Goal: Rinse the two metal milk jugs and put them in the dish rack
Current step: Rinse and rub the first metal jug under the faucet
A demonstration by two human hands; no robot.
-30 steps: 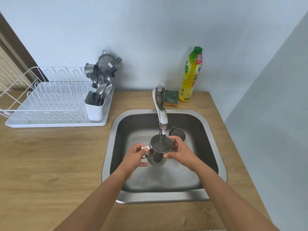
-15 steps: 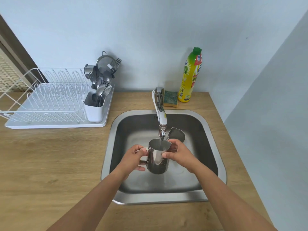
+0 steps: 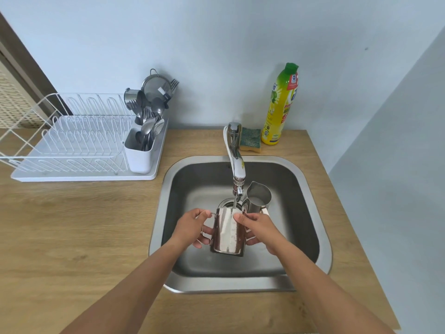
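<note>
a pale wooden surface (image 3: 79,225) carries a square stainless steel sink (image 3: 166,189). left of the sink, well apart from it, stands a white wire dish rack (image 3: 72,141) on a white tray, its slots bare. a white plastic cutlery holder (image 3: 139,156) at the rack's end nearest the sink is packed with spoons, forks and a small metal strainer. behind the sink's back rim rises a chrome tap (image 3: 237,165), its spout reaching out over the basin. just right of the tap's base lies a green-and-yellow sponge (image 3: 250,139), and beside that, against the wall, stands a tall yellow dish soap bottle with a green cap (image 3: 280,104).

inside the sink, just right of the spout, a small metal milk jug (image 3: 258,197) stands upright on the basin floor, untouched. the larger shiny metal milk jug (image 3: 227,233) is held over the middle of the sink, tilted with its side to the camera and its rim under the spout, where a thin stream of water (image 3: 234,201) meets it.

the left hand (image 3: 190,227) holds the jug's wire handle, fingers (image 3: 201,241) curled through it and thumb on top. the right hand (image 3: 258,229) grips the jug's body from the sink's right side, thumb (image 3: 240,218) pressed near the rim; its fingers wrap behind the wall and are mostly hidden.
</note>
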